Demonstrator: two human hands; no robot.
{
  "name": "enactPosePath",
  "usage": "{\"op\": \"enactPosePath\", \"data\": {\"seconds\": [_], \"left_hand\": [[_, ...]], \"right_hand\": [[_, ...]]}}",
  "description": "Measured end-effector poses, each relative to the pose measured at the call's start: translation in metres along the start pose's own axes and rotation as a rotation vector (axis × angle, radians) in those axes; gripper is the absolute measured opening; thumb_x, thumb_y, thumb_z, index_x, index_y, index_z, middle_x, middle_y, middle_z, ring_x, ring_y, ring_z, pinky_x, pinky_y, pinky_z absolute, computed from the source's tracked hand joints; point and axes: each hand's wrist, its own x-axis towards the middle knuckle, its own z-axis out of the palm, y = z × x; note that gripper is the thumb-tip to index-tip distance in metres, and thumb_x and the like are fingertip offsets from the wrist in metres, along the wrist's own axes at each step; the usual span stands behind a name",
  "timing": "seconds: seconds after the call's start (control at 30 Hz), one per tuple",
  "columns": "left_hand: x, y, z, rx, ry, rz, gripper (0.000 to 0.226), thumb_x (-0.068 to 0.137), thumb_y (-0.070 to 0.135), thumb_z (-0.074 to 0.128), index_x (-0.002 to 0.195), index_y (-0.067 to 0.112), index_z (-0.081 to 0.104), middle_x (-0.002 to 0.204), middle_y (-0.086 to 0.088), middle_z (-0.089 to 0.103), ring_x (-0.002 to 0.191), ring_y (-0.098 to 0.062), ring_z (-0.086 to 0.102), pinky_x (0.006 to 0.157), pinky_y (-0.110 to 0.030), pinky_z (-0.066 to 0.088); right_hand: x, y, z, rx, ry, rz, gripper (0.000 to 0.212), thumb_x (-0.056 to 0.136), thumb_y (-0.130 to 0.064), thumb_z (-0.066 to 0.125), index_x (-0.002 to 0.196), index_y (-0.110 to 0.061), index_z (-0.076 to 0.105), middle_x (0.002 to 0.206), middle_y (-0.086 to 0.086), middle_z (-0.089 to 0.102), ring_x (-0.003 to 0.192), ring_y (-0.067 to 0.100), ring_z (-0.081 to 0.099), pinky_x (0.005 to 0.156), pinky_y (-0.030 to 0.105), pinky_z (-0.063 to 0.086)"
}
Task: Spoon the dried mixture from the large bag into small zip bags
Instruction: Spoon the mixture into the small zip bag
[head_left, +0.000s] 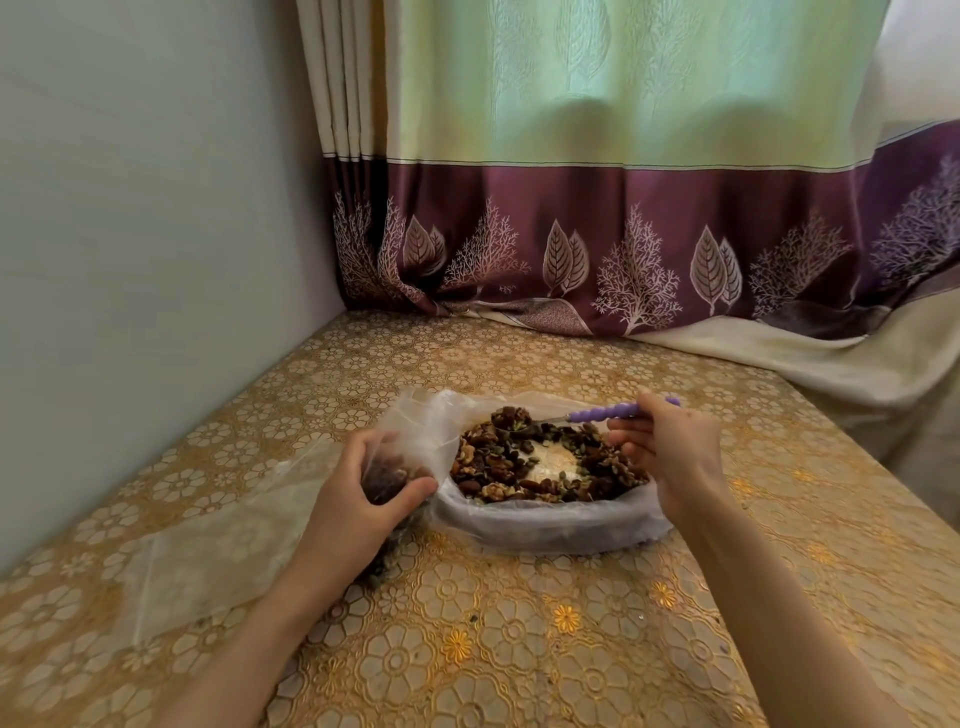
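Right grip (670, 457) pinches the purple-handled spoon (602, 414), its bowl heaped over the dried mixture (540, 460) in the large bag (545, 525). Left grip (358, 499) clutches a small zip bag (410, 441) beside it. Flat clear bags (208, 551) lie left on the counter (519, 649); a curtain (623, 208) hangs behind.

Purple-handled spoon (602, 414); gold floral tablecloth (519, 649); purple-and-green curtain (623, 208).

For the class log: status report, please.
Left hand grips small bag, partly filled. Right hand holds spoon, loaded, over big bag. Nothing in the way.
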Motion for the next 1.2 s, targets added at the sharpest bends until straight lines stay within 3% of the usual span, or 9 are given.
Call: {"op": "enactPosePath", "data": {"seconds": [0.3,0.5,0.7,0.8,0.97,1.2], "left_hand": [[0.001,0.000,0.000,-0.027,-0.025,-0.014,0.058,0.055,0.057,0.067,0.106,0.042,0.045,0.102,0.020,0.056,0.089,0.021,0.052,0.067,0.001,0.041],[0.001,0.000,0.000,-0.069,-0.020,-0.025,0.052,0.056,0.051,0.070,0.103,0.039,0.050,0.097,0.014,0.063,0.087,0.014,0.058,0.067,-0.002,0.044],[0.000,0.000,-0.001,-0.081,-0.013,-0.020,0.052,0.057,0.051,0.071,0.102,0.034,0.051,0.096,0.014,0.062,0.084,0.015,0.057,0.063,-0.002,0.044],[0.000,-0.001,0.000,-0.073,-0.011,-0.022,0.051,0.057,0.052,0.070,0.100,0.033,0.051,0.094,0.013,0.062,0.083,0.014,0.057,0.064,-0.002,0.044],[0.000,0.002,-0.001,-0.038,0.016,-0.008,0.052,0.053,0.057,0.067,0.098,0.039,0.048,0.096,0.018,0.058,0.083,0.022,0.052,0.063,0.001,0.040],[-0.001,0.004,-0.001,-0.045,0.006,-0.014,0.055,0.053,0.060,0.064,0.102,0.044,0.046,0.101,0.024,0.052,0.083,0.026,0.050,0.062,0.001,0.042]], "right_hand": [[-0.029,-0.037,0.016,0.100,-0.197,-0.191,0.032,0.096,-0.014,0.049,0.070,-0.002,0.064,0.058,0.005,0.068,0.051,0.012,0.059,0.045,0.017,0.047],[-0.061,-0.035,0.043,-0.032,-0.407,-0.422,0.027,0.096,-0.010,0.049,0.072,-0.003,0.062,0.063,-0.001,0.071,0.051,0.013,0.061,0.046,0.017,0.049],[-0.063,-0.030,0.049,-0.141,-0.489,-0.576,0.018,0.094,-0.010,0.053,0.080,-0.006,0.063,0.067,-0.007,0.072,0.056,0.016,0.064,0.051,0.022,0.052],[-0.058,-0.031,0.046,-0.153,-0.483,-0.584,0.014,0.093,-0.005,0.053,0.085,-0.011,0.063,0.067,-0.004,0.070,0.057,0.016,0.065,0.052,0.025,0.052],[-0.047,-0.036,0.035,-0.099,-0.408,-0.563,0.015,0.095,-0.004,0.048,0.087,0.000,0.060,0.069,-0.005,0.072,0.057,0.015,0.062,0.051,0.021,0.052],[-0.021,-0.033,0.008,-0.063,-0.127,-0.473,0.025,0.097,-0.014,0.047,0.081,-0.002,0.060,0.067,0.002,0.072,0.050,0.013,0.056,0.045,0.018,0.045]]}}
